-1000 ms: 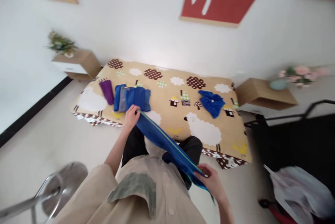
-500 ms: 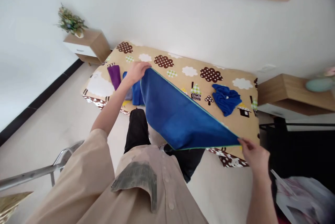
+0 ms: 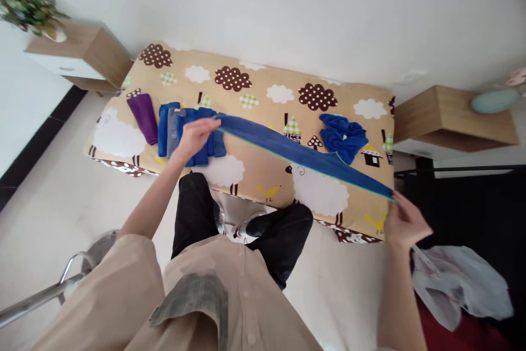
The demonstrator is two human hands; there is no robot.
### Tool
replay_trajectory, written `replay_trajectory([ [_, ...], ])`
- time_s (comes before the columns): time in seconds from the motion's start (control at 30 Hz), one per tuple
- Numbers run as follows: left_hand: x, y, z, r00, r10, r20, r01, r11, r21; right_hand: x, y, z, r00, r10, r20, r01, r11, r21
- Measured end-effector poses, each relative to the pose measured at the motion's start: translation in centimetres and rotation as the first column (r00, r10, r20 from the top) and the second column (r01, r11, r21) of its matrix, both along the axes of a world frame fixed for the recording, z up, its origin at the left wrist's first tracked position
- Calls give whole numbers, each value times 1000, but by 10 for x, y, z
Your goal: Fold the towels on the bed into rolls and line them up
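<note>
A blue cloth with a light green edge is stretched into a narrow band between my hands, above the patterned bed cover. My left hand pinches its left end, over a row of folded blue cloths. At the other end, my right hand grips a corner near the bed's right front edge. Beyond the band lies a crumpled blue cloth. A folded purple cloth rests at the far left, and a grey folded cloth sits among the blue ones.
The low bed stands against a white wall. Wooden nightstands flank it, one on the left and one on the right. A plastic bag is at lower right; a metal chair arm is at lower left.
The blue cloth has gone from a broad hanging sheet to a narrow taut band, raised farther over the bed. The view has shifted, and more of the folded cloths shows.
</note>
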State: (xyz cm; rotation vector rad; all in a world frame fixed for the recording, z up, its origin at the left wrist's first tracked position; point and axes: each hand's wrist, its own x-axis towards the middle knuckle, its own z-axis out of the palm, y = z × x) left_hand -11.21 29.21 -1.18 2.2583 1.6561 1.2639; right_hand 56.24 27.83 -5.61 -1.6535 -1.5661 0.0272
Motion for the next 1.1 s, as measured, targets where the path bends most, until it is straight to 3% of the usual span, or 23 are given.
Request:
replay_trajectory([
  [0.1,11,-24,-81,992,-106,-75,91,980,-177,5,-13,-70,998,70,-11,-70,997,-41],
  [0.2,27,-44,-153,964,-116,-238,-5,892,-452,5,-26,-139,995,86,-47,-94,973,-212],
  [0.27,39,-55,-187,917,-161,-364,-96,798,-594,4,-35,-176,995,68,-70,-88,934,-345],
  [0.33,48,-65,-208,873,-233,-428,-138,723,-677,2,-46,-203,997,40,-72,-68,889,-452],
  [0.4,52,-74,-218,852,-288,-436,-140,678,-721,2,-59,-218,999,26,-46,-47,852,-521],
  [0.5,51,-87,-222,832,-356,-425,-124,627,-769,5,-77,-225,999,33,17,-16,805,-592],
  [0.57,49,-95,-222,817,-399,-417,-117,593,-797,10,-84,-222,997,61,39,-20,751,-660],
  [0.7,65,-99,-222,801,-419,-427,-146,555,-819,0,-71,-203,986,101,133,52,573,-818],
  [0.77,92,-91,-223,806,-398,-438,-154,573,-805,-33,-53,-191,969,75,236,146,599,-788],
  [0.8,112,-84,-224,820,-364,-442,-153,605,-781,-59,-43,-187,958,32,286,192,670,-718],
  [0.87,161,-67,-230,863,-254,-437,-149,699,-700,-125,-23,-185,970,45,239,108,799,-591],
  [0.9,187,-59,-235,887,-195,-420,-144,746,-650,-160,-15,-188,974,113,195,19,821,-571],
  [0.93,211,-52,-242,902,-168,-397,-128,775,-619,-194,-9,-194,966,203,161,-74,813,-577],
  [1.0,247,-42,-258,916,-202,-347,-60,785,-616,-244,-4,-210,905,415,89,-265,717,-645],
  [1.07,256,-39,-277,920,-239,-311,-24,758,-652,-259,-3,-229,843,537,21,-365,601,-711],
  [1.1,249,-40,-285,926,-222,-305,-42,743,-668,-253,-2,-237,851,524,19,-345,586,-733],
])
